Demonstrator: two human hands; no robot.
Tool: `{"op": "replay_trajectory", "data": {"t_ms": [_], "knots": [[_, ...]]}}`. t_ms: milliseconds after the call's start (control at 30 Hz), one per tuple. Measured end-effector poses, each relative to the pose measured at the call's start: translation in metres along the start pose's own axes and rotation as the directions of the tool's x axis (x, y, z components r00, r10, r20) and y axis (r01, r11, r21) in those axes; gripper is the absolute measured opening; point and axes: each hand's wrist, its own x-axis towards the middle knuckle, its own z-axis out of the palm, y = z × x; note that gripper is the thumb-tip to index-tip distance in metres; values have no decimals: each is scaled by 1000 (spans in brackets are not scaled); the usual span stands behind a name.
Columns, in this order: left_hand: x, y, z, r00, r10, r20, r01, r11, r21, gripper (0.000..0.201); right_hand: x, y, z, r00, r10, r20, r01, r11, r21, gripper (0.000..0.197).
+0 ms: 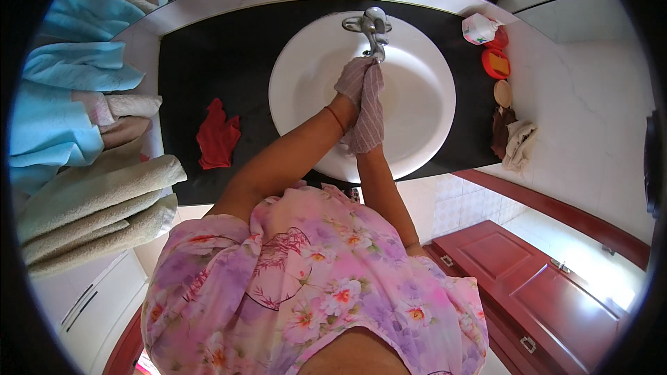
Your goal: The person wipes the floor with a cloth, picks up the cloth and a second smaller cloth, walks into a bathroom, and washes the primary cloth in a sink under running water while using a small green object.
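Note:
Above the white oval washbasin (pixel 292 83), a greyish-mauve striped cloth (pixel 370 107) is wrapped about both my hands, close below the chrome tap (pixel 376 31). My left hand (pixel 343 106) reaches in from the left, closed on the cloth's upper part, a thin red band round its wrist. My right hand (pixel 368 157) comes up from below, closed in the cloth's lower end. The cloth hides the fingers of both hands. Whether water runs from the tap cannot be made out.
A crumpled red cloth (pixel 218 135) lies on the black counter (pixel 208 62). To the right stand a white bottle (pixel 479 28), an orange-red soap dish (pixel 496 63), a wooden-looking oval piece (pixel 502 94) and cloths (pixel 520 144). Towels (pixel 104 201) hang at left; red cabinetry (pixel 500 257) stands lower right.

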Motion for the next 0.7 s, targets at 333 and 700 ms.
{"op": "replay_trajectory", "data": {"t_ms": [333, 700], "knots": [[-50, 13, 25, 976, -114, 185, 176, 914, -366, 44, 41, 20, -18, 901, 434, 15, -374, 758, 534, 57], [-29, -22, 2, 983, -94, 157, 142, 934, -329, 56, 31, 28, -19, 979, -179, -100, 197, 958, 208, 39]]}}
